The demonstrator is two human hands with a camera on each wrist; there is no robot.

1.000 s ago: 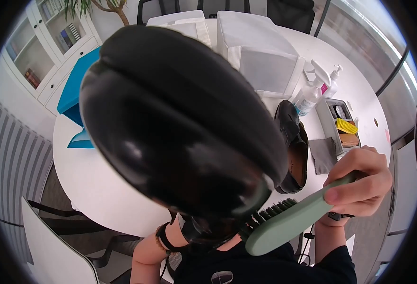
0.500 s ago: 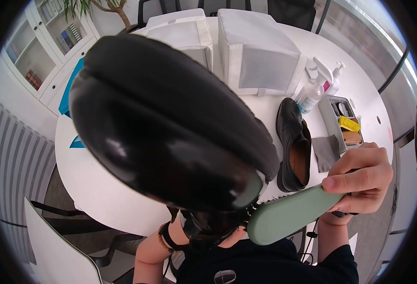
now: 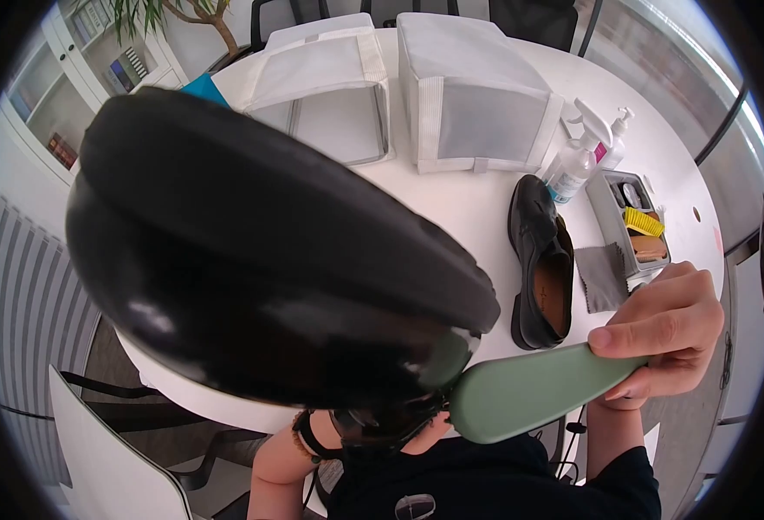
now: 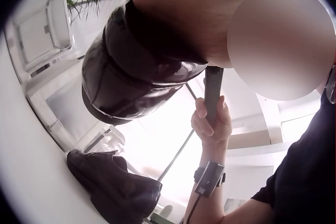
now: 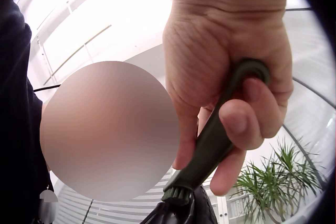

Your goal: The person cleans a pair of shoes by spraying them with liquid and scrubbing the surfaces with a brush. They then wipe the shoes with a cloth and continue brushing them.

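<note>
A glossy black leather shoe (image 3: 252,260) is held up close to the head camera, toe to the left, covering much of the table. My left hand (image 4: 191,16) reaches into its opening in the left wrist view, its fingers hidden inside. My right hand (image 3: 672,325) grips the handle of a green shoe brush (image 3: 534,394), fingers wrapped round it. The brush's dark bristles (image 5: 177,194) meet the shoe near its heel end in the right wrist view. The other black shoe (image 3: 527,221) stands upright on the table, left of the right hand.
On the white table (image 3: 451,221) a grey cloth (image 3: 601,277) lies beside a grey tray (image 3: 609,204) holding a yellow brush (image 3: 644,223). Behind are a spray bottle (image 3: 570,169), a pump bottle (image 3: 616,143) and two white fabric boxes (image 3: 477,121). A chair (image 3: 109,455) stands at left.
The held shoe has swung left and tilted flatter. The brush has turned, so its green back now faces the head camera and its bristles are mostly hidden. The right hand keeps its grip.
</note>
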